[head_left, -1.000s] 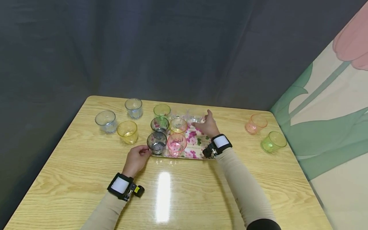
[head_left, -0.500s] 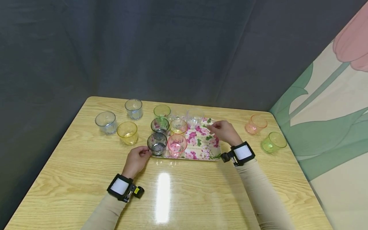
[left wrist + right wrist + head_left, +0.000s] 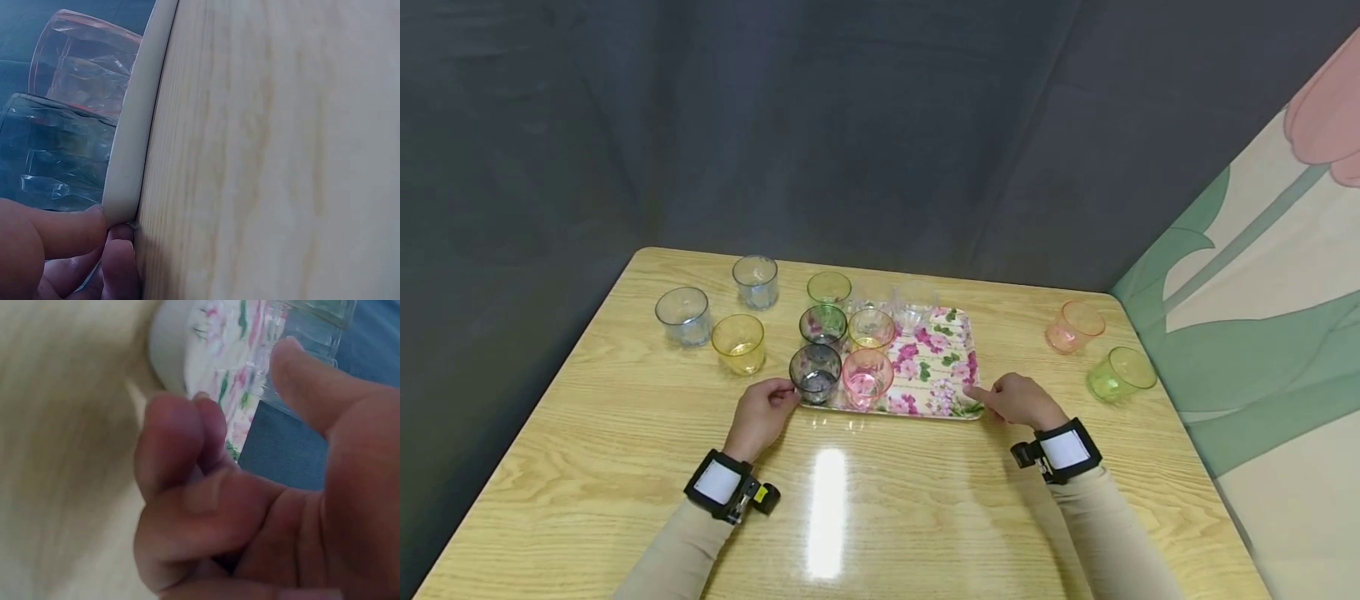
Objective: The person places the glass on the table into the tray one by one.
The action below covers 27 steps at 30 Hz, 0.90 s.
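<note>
A floral tray (image 3: 936, 362) lies on the table, holding several tinted and clear glasses, mostly on its left half. My left hand (image 3: 760, 418) pinches the tray's near left corner. In the left wrist view, its thumb (image 3: 72, 232) is on the rim and its fingers lie below. Beside it stand a dark grey glass (image 3: 816, 382) and a pink glass (image 3: 867, 385). At the near right corner is my right hand (image 3: 1021, 402), holding nothing. Its thumb (image 3: 306, 381) stretches over the tray, apart from the bent fingers (image 3: 172, 437) in the right wrist view.
Left of the tray stand a yellow glass (image 3: 739, 354) and two bluish glasses, one nearer (image 3: 685, 321) and one farther (image 3: 756, 287). An orange glass (image 3: 1071, 329) and a light green glass (image 3: 1116, 377) are at the right. A dark curtain (image 3: 880, 142) hangs behind the table.
My right hand has left the clear glass at the tray's back and moved right and toward me to the near right corner. The left hand stays at its corner.
</note>
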Motion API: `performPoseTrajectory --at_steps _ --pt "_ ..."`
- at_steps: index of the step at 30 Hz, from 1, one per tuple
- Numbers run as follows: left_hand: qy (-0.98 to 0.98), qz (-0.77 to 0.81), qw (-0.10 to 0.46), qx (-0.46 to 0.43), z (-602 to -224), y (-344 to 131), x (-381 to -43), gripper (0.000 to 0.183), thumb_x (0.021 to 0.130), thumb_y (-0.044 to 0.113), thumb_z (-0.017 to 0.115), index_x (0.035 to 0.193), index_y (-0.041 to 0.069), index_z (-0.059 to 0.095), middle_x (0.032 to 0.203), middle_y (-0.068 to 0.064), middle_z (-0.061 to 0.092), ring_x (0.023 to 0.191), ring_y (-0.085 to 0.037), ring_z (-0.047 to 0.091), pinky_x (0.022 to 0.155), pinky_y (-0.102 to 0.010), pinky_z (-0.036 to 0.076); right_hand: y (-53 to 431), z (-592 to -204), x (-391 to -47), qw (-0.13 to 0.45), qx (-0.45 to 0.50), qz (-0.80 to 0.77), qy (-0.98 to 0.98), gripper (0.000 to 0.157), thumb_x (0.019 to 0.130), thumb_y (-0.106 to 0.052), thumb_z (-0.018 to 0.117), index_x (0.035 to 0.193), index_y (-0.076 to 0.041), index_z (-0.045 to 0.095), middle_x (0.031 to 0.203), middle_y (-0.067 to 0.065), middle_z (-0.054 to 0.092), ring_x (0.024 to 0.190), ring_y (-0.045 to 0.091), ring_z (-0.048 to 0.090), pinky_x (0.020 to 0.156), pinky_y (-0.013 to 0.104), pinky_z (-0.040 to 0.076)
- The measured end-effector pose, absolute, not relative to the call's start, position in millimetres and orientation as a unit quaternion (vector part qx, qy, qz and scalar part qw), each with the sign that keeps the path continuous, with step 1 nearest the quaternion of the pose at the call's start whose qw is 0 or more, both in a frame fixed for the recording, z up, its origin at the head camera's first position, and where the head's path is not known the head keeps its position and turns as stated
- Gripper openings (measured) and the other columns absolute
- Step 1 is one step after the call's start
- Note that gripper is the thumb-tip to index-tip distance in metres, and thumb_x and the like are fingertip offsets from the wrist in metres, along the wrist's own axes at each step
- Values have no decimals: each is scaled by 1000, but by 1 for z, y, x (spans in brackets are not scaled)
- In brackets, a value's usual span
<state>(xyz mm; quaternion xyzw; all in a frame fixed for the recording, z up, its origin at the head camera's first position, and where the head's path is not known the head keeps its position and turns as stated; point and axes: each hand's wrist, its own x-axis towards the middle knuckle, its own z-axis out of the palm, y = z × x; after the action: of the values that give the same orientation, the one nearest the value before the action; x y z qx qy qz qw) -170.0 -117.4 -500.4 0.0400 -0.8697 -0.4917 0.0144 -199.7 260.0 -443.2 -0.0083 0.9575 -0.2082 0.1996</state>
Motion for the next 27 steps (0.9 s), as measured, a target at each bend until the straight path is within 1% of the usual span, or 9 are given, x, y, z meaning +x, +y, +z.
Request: performPoseTrajectory --at_steps 6,10,13,16,24,27 --pt "-867 -496 6 39 -499 -116 -169 23 86 14 61 102 -2 66 90 -14 65 82 -22 59 73 -40 51 262 -453 -192 204 -2 -210 956 59 86 -55 51 50 -8 51 43 -3 39 42 12 31 44 25 24" --pt "-868 -494 3 44 -499 -116 -169 24 86 14 61 103 -2 66 91 -14 65 82 -22 59 73 -41 51 261 -458 -188 209 -15 -221 953 53 90 -45 51 52 -8 53 44 -4 40 42 11 31 45 25 24" --pt "-869 -493 3 48 -499 -116 -169 24 87 15 61 104 -2 66 92 -14 65 82 -22 58 73 -40 50 261 -461 -186 209 -42 -234 949 48 92 -37 50 53 -8 55 44 -5 40 42 10 31 46 24 25" --pt "-868 -493 9 50 -500 -115 -168 25 87 15 60 105 -2 66 92 -14 65 82 -22 58 73 -40 50 260 -464 -185 207 -47 -240 947 46 94 -32 48 55 -8 55 45 -5 40 43 10 32 46 24 26" --pt "-857 -510 8 75 -502 -114 -167 29 88 13 57 114 0 61 92 -11 63 81 -20 55 70 -32 45 260 -472 -188 196 -35 -229 953 43 94 -29 47 59 -8 58 47 -2 44 43 12 35 47 25 27" --pt "-847 -526 14 77 -500 -114 -161 30 87 11 56 114 -1 59 93 -13 64 81 -20 56 70 -32 45 260 -473 -188 189 -35 -227 955 42 94 -28 47 59 -8 58 47 -2 45 43 12 35 46 25 27"
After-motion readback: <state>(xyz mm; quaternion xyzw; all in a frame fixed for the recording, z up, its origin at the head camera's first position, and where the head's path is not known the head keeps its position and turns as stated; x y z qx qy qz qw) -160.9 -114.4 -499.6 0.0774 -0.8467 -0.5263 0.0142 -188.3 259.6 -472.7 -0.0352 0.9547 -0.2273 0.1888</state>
